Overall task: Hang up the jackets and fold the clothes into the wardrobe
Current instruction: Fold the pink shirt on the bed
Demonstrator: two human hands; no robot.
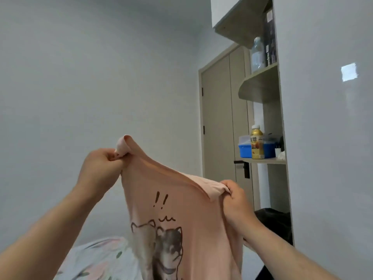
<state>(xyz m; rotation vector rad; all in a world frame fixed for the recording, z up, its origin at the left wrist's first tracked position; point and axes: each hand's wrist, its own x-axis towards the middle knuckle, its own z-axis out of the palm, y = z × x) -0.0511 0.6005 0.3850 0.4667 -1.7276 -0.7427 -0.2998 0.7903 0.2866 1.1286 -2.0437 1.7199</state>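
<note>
A pale pink T-shirt (187,215) with a printed cartoon of two dogs and exclamation marks hangs in the air in front of me. My left hand (99,168) pinches one top corner of it, held higher. My right hand (236,201) grips the other top corner, lower and to the right. The shirt's upper edge stretches between both hands and its lower part runs out of the frame.
A bed with a floral sheet (96,259) lies below the shirt. To the right stand open shelves (262,89) with bottles (257,142) and a blue box (245,151), a beige door (218,122) behind, and a dark item (276,223) on a low shelf.
</note>
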